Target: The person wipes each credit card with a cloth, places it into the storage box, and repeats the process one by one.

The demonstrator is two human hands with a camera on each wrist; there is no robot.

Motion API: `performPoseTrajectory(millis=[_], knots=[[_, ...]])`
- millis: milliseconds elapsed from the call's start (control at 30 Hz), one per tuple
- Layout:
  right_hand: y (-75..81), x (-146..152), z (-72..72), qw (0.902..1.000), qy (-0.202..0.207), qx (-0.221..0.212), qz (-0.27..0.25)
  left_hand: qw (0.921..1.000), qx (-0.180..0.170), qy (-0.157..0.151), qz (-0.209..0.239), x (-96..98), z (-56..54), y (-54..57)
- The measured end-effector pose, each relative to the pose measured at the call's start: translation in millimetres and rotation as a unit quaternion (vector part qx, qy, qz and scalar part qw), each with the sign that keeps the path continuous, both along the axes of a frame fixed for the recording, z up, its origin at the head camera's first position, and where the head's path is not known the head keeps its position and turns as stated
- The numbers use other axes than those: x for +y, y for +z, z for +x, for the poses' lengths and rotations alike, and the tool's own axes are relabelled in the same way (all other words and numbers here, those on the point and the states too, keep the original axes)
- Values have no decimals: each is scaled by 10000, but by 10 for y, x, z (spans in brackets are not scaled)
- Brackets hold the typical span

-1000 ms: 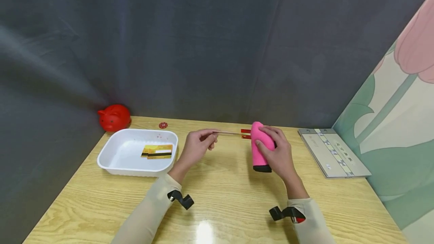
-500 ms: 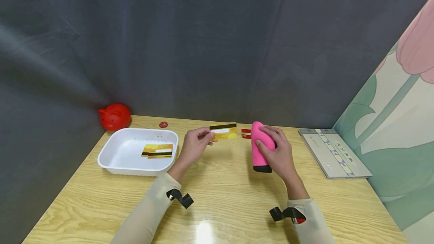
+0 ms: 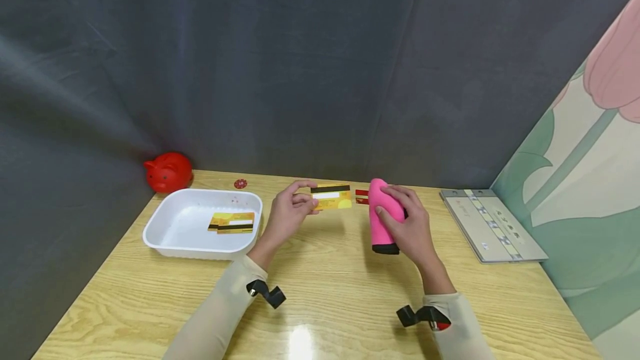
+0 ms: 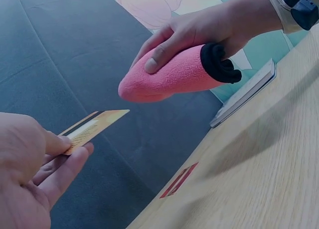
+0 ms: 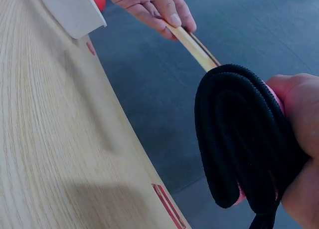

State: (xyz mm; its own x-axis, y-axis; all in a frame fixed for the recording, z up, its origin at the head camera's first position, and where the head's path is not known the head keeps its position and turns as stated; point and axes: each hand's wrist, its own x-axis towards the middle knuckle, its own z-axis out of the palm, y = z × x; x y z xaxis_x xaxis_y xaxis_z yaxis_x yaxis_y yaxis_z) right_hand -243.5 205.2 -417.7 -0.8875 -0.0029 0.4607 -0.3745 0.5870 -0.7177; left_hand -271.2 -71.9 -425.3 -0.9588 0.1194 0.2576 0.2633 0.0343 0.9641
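Note:
My left hand (image 3: 289,211) pinches a yellow bank card (image 3: 332,197) between thumb and fingers, its black-striped side facing the head camera. In the left wrist view the card (image 4: 94,129) is raised above the tabletop and points toward the pink cloth. My right hand (image 3: 411,221) grips that thick fuzzy cloth (image 3: 382,216), folded into a roll. The right wrist view shows the cloth's black edging (image 5: 239,139) in several layers. A gap separates the card from the cloth in the head view. Beneath them on the table lies a red striped card (image 4: 179,181), partly behind the cloth in the head view.
At left stands a white tray (image 3: 175,229) holding overlapping yellow bank cards (image 3: 232,223). Behind it sit a red piggy bank (image 3: 169,173) and a red poker chip (image 3: 240,184). A grey folder (image 3: 492,226) lies at right. A dark curtain (image 3: 320,71) backs the table.
The left hand has turned the bank card from edge-on to flat-facing, then lowered it slightly as the upper finger straightened along its top. The right hand and cloth have hardly moved.

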Motion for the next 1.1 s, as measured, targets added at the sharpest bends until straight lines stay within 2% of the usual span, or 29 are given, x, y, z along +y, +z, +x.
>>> performPoseTrajectory(millis=[233,533,867,1100], knots=[[9,-68,42,9997,151,177,-86,9997,-42,-252,-22,47,10,-31],[-32,-211,54,9971,502,547,-152,9994,11,-313,-164,106,-4,-83],[-74,-347,76,9957,738,552,-48,9993,18,-330,-151,179,43,-105],[-141,-492,123,9937,983,490,231,9986,-7,-397,-339,194,63,-129]])
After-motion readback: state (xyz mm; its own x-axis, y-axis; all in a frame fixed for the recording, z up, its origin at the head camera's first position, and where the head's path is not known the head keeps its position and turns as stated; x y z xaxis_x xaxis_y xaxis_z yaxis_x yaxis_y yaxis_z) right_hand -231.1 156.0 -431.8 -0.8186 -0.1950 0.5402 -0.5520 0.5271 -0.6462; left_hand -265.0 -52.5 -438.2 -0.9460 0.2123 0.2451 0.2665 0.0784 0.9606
